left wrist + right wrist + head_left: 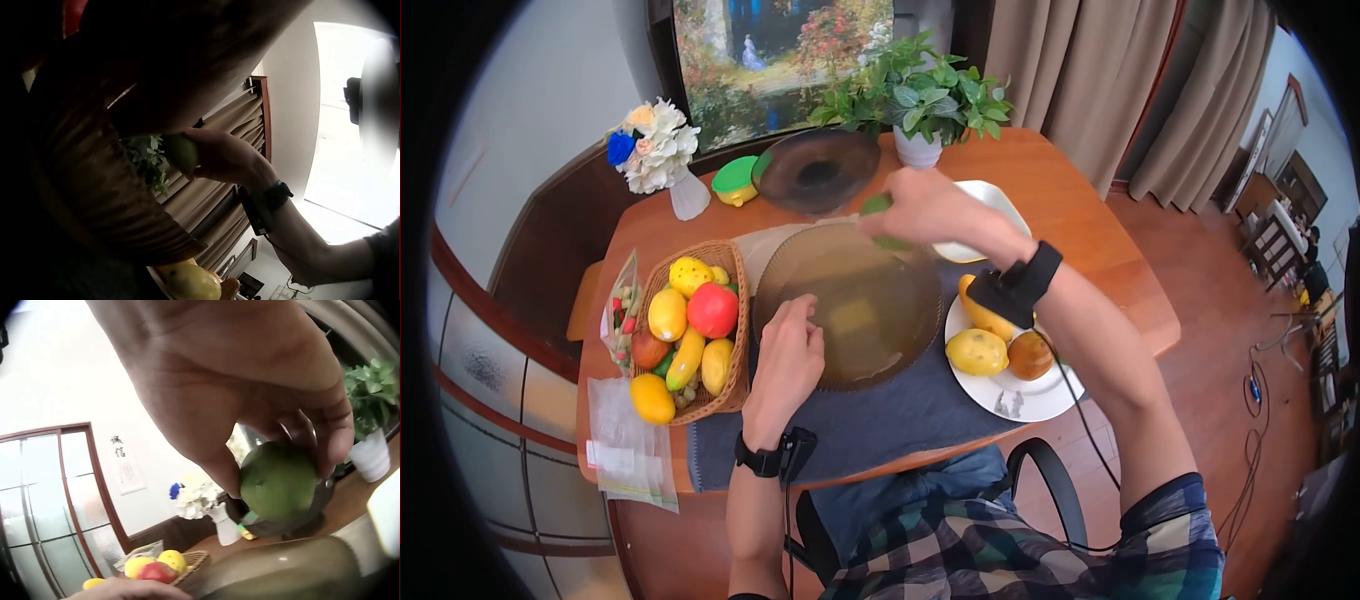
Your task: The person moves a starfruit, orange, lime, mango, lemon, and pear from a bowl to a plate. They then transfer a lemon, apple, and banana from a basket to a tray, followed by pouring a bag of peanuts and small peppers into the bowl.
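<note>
free: brown plate [840, 300] centre | blocked: basket [735, 330] left, white plate [1040, 400] right

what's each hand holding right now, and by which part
The right hand holds a green fruit, fingertips and thumb pinching its upper sides. The left hand holds nothing; it rests on the rim of the brown plate.

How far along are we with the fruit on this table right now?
Done: three fruits lie on the white plate. In hand: the right hand holds a green fruit above the far rim of the brown glass plate, which holds no fruit; the left hand rests on its near edge. Left: the wicker basket is full of fruit.
</note>
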`<state>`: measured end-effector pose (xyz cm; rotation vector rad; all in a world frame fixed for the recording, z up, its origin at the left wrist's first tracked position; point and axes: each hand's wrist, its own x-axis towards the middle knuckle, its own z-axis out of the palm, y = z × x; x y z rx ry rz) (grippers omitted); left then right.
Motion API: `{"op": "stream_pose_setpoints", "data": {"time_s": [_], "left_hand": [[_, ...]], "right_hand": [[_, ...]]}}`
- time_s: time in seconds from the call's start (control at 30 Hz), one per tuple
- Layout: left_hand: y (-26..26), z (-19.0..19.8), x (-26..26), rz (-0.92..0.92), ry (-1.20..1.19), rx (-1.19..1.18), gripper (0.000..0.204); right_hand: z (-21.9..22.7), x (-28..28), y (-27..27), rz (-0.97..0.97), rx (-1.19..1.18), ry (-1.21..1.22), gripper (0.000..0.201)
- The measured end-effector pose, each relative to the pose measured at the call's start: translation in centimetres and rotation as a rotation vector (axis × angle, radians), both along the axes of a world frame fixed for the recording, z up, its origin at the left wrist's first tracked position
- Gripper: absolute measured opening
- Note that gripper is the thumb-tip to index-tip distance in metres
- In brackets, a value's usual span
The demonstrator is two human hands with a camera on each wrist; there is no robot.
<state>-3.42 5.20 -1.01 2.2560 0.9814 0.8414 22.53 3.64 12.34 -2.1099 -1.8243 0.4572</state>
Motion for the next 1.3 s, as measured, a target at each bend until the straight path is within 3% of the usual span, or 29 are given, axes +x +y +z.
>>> {"op": "stream_pose_setpoints", "data": {"time_s": [0.1,0.23,0.4,0.9,1.23,1.3], "left_hand": [[0.0,0.1,-0.1,-0.013,-0.003,-0.018,0.040],[-0.1,0.0,0.2,-0.021,0.014,-0.002,0.039],[-0.3,0.8,0.3,-0.013,0.047,-0.075,0.036],[-0.1,0.6,0.4,0.005,0.109,-0.015,0.031],[0.0,0.3,0.4,0.003,0.063,0.004,0.029],[0.0,0.3,0.5,-0.010,0.067,0.018,0.027]], "right_hand": [[-0.5,4.5,1.5,-0.063,0.099,-0.111,0.051],[-2.5,8.8,2.0,-0.207,-0.182,-0.067,0.048],[-5.3,11.5,1.5,-0.314,-0.240,0.129,0.051],[-10.0,12.9,3.0,-0.332,-0.382,0.104,0.062],[-7.7,11.5,1.9,-0.361,-0.322,0.045,0.072],[-7.1,11.0,1.5,-0.329,-0.170,-0.043,0.072]]}}
